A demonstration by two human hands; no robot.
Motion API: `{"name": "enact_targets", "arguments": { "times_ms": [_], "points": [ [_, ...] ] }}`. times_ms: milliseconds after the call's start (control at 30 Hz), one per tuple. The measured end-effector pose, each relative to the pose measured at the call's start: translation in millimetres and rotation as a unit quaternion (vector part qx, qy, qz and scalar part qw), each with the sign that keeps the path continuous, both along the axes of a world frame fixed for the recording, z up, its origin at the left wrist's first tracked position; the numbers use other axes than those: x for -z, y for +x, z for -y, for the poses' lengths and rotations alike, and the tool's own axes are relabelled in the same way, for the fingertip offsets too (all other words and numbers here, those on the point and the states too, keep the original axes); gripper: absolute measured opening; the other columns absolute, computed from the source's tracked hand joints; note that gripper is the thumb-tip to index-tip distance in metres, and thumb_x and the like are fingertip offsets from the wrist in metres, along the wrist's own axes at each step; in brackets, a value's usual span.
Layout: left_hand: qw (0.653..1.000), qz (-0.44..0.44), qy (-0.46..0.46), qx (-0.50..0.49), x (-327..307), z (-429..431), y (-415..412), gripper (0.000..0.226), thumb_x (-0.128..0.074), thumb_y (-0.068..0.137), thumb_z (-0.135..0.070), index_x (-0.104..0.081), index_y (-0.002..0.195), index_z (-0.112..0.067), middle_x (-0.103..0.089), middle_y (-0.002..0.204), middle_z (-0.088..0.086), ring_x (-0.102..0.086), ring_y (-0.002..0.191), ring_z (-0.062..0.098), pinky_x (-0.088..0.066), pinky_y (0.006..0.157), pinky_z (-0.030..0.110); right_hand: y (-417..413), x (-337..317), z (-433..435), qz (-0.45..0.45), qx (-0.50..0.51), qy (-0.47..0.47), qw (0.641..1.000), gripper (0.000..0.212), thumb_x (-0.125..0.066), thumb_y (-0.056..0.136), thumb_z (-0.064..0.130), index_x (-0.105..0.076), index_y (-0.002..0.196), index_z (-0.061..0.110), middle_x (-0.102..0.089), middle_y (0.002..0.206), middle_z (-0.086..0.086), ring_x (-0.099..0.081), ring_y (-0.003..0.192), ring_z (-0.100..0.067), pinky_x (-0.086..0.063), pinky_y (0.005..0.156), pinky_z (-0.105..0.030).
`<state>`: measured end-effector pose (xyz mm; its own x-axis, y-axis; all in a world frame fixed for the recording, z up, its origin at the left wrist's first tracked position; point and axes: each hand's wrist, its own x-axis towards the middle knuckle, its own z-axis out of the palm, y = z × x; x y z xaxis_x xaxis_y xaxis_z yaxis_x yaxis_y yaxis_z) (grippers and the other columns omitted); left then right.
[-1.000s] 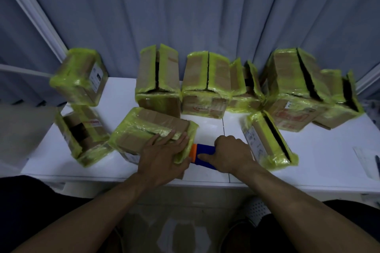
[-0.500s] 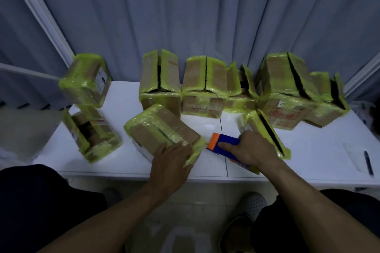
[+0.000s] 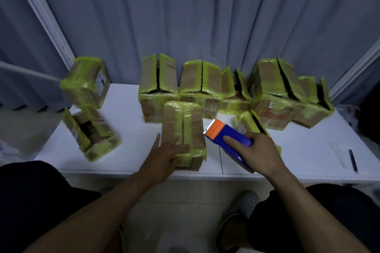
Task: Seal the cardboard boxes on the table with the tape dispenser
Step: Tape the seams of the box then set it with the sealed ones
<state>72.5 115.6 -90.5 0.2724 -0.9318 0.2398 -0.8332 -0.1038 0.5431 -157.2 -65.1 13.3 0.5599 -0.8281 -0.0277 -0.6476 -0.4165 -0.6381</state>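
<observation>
Left stack (image 3: pixel 84 82): two cardboard boxes, one tilted on top of the other, edges banded in glossy yellow-green tape. The lower one gapes open.
Worktop (image 3: pixel 127 113): white and smooth, with a joint line down the middle.
Middle box (image 3: pixel 193 127): brown and oblong, near the front edge. Wrinkled tape wraps both ends, and a dark untaped seam runs lengthways between the flaps.
Left hand (image 3: pixel 162 156): fingers straight and spread, pressing flat on the box's near end and gripping nothing.
Seam, as I'd tackle it: squeeze the flaps together, plant the dispenser's nose at one end, then draw it straight along with even pressure so the strip straddles the slit.
Tape dispenser (image 3: pixel 228 136): blue plastic body with an orange nose, held just right of that seam.
Right hand (image 3: pixel 261 154): fingers clenched round the dispenser, forefinger lying along its top.
Back row (image 3: pixel 201 80): more taped boxes against the grey curtain (image 3: pixel 185 16), several with open slits.
Far right: a paper sheet (image 3: pixel 339 154) and a pen (image 3: pixel 353 160).
</observation>
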Motion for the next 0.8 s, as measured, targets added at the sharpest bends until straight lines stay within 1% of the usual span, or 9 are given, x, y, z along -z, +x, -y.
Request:
{"name": "enact_targets", "arguments": {
  "times_ms": [67,133,200,267,333,400,567,700,800],
  "points": [
    [0.998,0.046,0.012,-0.033,-1,-1,-3,0.049,-0.070,0.090,-0.018,-0.059,0.130,-0.042,-0.043,0.146,-0.020,-0.019,0.148,0.012,0.022,0.117,0.051,0,1,-7,0.037,-0.026,0.022,0.999,0.060,-0.072,0.081,0.065,-0.066,0.068,0.006,-0.060,0.058,-0.005,-0.058,0.053,-0.012,-0.042,0.054,-0.023],
    [0.997,0.053,0.041,-0.049,-8,1,-11,0.054,-0.067,0.091,-0.023,-0.051,0.139,-0.041,-0.032,0.149,-0.024,-0.014,0.147,0.008,0.023,0.116,0.050,1,4,-11,0.061,-0.059,0.046,0.995,0.060,-0.073,0.083,0.061,-0.066,0.071,0.003,-0.060,0.061,-0.011,-0.058,0.054,-0.017,-0.040,0.054,-0.022],
    [0.989,-0.106,0.034,-0.100,-31,1,-17,0.048,-0.064,0.095,-0.029,-0.052,0.140,-0.037,-0.040,0.145,-0.023,-0.033,0.141,0.003,-0.003,0.123,0.033,1,8,-12,0.070,-0.090,0.060,0.992,0.059,-0.073,0.084,0.061,-0.067,0.074,0.003,-0.062,0.064,-0.013,-0.061,0.059,-0.024,-0.043,0.057,-0.031],
    [0.935,-0.315,-0.019,-0.160,-61,-1,-19,0.030,-0.064,0.096,-0.032,-0.067,0.126,-0.030,-0.064,0.128,-0.014,-0.061,0.115,0.002,-0.041,0.109,0.025,2,10,-14,0.083,-0.112,0.065,0.988,0.061,-0.073,0.085,0.062,-0.066,0.074,0.003,-0.059,0.066,-0.015,-0.058,0.059,-0.027,-0.040,0.058,-0.032],
    [0.883,-0.435,-0.040,-0.173,-86,-6,-21,0.019,-0.061,0.097,-0.031,-0.074,0.109,-0.026,-0.075,0.107,-0.008,-0.071,0.097,0.012,-0.054,0.093,0.032,2,12,-17,0.100,-0.135,0.081,0.982,0.064,-0.071,0.081,0.069,-0.064,0.073,0.005,-0.057,0.065,-0.014,-0.056,0.059,-0.028,-0.038,0.058,-0.031],
    [0.853,-0.491,-0.031,-0.172,-98,-14,-25,0.019,-0.061,0.096,-0.031,-0.076,0.103,-0.022,-0.076,0.100,-0.004,-0.072,0.094,0.020,-0.056,0.087,0.034,4,11,-21,0.116,-0.156,0.104,0.975,0.056,-0.072,0.081,0.069,-0.062,0.066,0.016,-0.054,0.060,-0.008,-0.052,0.054,-0.022,-0.036,0.057,-0.025],
    [0.829,-0.533,-0.007,-0.172,-95,-19,-32,0.013,-0.071,0.089,-0.025,-0.078,0.100,-0.023,-0.076,0.098,0.001,-0.071,0.090,0.021,-0.056,0.088,0.045,8,13,-29,0.137,-0.200,0.133,0.961,0.029,-0.076,0.083,0.045,-0.062,0.063,0.031,-0.056,0.059,0.002,-0.054,0.054,-0.011,-0.038,0.057,-0.018],
    [0.837,-0.512,0.000,-0.191,-89,-18,-29,0.012,-0.072,0.090,-0.019,-0.079,0.094,-0.027,-0.076,0.097,0.002,-0.071,0.095,0.026,-0.058,0.089,0.051,10,13,-29,0.152,-0.204,0.149,0.956,0.027,-0.078,0.083,0.043,-0.065,0.068,0.024,-0.062,0.063,0.002,-0.059,0.058,-0.012,-0.042,0.058,-0.018],
    [0.822,-0.533,0.000,-0.201,-86,-18,-27,0.011,-0.070,0.091,-0.021,-0.079,0.095,-0.027,-0.075,0.099,0.005,-0.070,0.099,0.029,-0.056,0.091,0.053,11,15,-29,0.156,-0.205,0.151,0.954,0.029,-0.081,0.085,0.042,-0.064,0.066,0.027,-0.061,0.064,-0.001,-0.060,0.058,-0.014,-0.043,0.058,-0.020]
  ]
}}
